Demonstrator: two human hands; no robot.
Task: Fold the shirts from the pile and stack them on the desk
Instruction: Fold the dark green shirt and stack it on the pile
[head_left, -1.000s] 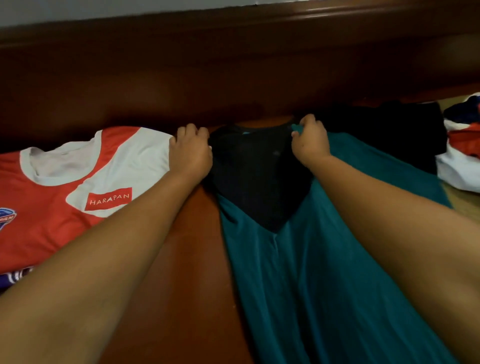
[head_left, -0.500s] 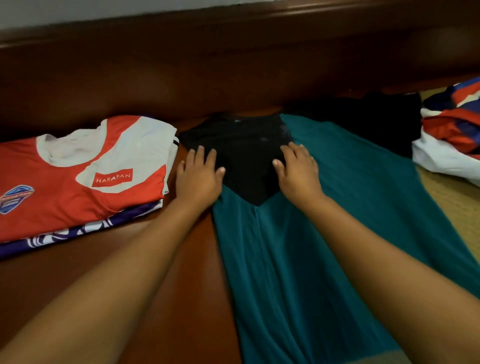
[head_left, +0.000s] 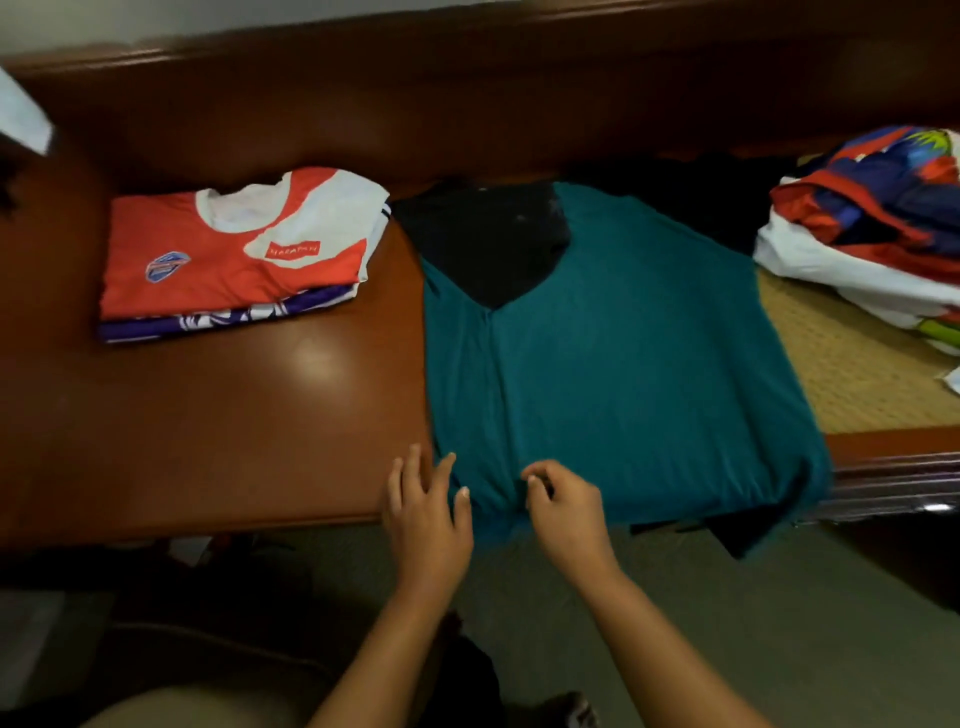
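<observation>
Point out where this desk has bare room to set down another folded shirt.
Bare wood lies in front of the folded stack, left of the teal shirt, reaching the near edge. A strip of woven mat shows between teal shirt and unfolded pile. Centre and far right are crowded.

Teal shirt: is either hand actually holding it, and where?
The right hand seems to pinch the teal shirt at its near hem; the left hand lies open beside it.
</observation>
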